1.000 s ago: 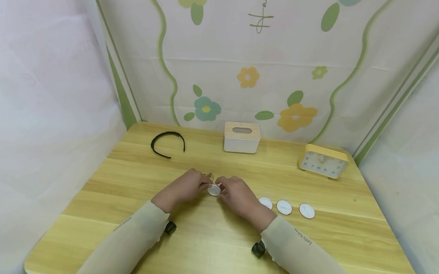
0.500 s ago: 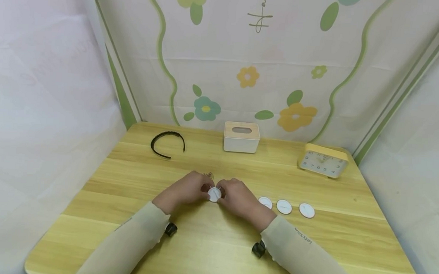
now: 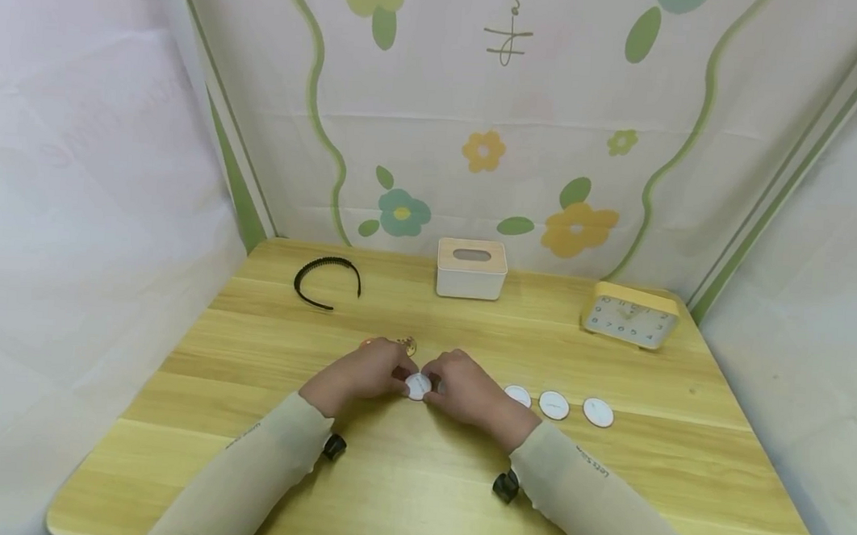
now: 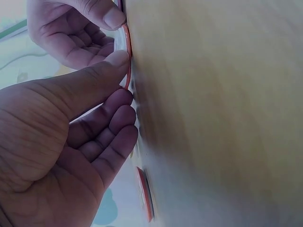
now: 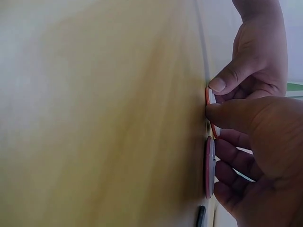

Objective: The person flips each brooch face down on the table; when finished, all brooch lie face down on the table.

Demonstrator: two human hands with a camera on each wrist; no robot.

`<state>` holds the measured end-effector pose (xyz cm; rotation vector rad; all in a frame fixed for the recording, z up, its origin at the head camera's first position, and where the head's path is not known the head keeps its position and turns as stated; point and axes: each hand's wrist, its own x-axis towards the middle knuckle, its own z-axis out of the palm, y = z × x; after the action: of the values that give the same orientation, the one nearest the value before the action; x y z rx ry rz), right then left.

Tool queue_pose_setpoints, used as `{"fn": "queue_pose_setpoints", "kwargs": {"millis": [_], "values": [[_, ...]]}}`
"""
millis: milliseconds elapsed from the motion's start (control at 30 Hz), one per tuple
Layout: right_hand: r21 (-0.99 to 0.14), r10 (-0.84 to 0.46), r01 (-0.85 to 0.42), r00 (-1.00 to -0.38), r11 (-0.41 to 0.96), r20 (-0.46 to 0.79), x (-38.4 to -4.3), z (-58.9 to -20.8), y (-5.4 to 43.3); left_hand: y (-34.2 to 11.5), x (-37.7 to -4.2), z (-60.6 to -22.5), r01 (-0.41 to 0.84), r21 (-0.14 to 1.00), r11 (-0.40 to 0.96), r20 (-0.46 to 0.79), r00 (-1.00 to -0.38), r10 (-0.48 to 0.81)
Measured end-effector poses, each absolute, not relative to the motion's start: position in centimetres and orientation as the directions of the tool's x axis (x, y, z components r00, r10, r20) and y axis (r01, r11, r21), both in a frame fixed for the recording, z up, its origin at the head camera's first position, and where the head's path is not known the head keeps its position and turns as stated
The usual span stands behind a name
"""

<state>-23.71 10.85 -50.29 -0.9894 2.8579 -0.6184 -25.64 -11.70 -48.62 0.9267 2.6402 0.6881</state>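
Between my two hands is a white round disc (image 3: 418, 386) with an orange-red rim, low at the tabletop near the middle. My left hand (image 3: 371, 368) pinches its left side with thumb and fingers. On the opposite side, my right hand (image 3: 460, 386) pinches it too. In the left wrist view the disc (image 4: 127, 66) stands at a slight tilt close over the wood, both thumbs on its face. Just beyond my left hand lies a gold round piece (image 3: 411, 346), and a bit of an orange piece (image 3: 366, 342) peeks out behind the knuckles.
To the right, three white discs (image 3: 555, 405) lie in a row, the nearest partly covered by my right wrist. A black headband (image 3: 329, 260), a tissue box (image 3: 471, 281) and a yellow clock (image 3: 629, 317) stand farther back on the wooden table (image 3: 388, 492). A flowered cloth hangs behind.
Both hands have drawn the disc slightly toward me, and its white face now shows more fully. The gold and orange pieces behind my left hand have come more into view.
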Motion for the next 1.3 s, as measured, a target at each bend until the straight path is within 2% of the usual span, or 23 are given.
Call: {"fn": "queue_pose_setpoints", "kwargs": {"millis": [167,600,767,933,1067,1300], "values": [[-0.401,-0.624,-0.597,-0.777,0.695,0.076,-24.2,-50.6,11.1,-11.7,-25.6,-48.5,0.534,0.507,0.677,-0.082,-0.751,0.655],[-0.436,-0.62,-0.577,-0.783,0.691,0.052,-24.2,-50.5,11.1,-12.3,-25.6,-49.0,0.517,0.536,0.667,-0.067,-0.762,0.645],[-0.424,-0.617,-0.576,-0.786,0.699,0.052,-24.2,-50.5,11.0,-13.7,-25.8,-48.9,0.476,0.561,0.678,-0.051,-0.797,0.602],[-0.418,-0.616,-0.576,-0.787,0.703,0.048,-24.3,-50.5,11.0,-15.9,-26.1,-48.5,0.365,0.613,0.701,-0.064,-0.861,0.504],[-0.424,-0.613,-0.57,-0.789,0.704,0.044,-24.3,-50.5,11.1,-17.6,-26.7,-48.3,0.316,0.61,0.726,-0.052,-0.899,0.435],[-0.433,-0.606,-0.558,-0.795,0.708,0.035,-24.2,-50.5,11.1,-19.3,-27.7,-48.6,0.259,0.601,0.756,-0.072,-0.925,0.374]]}}
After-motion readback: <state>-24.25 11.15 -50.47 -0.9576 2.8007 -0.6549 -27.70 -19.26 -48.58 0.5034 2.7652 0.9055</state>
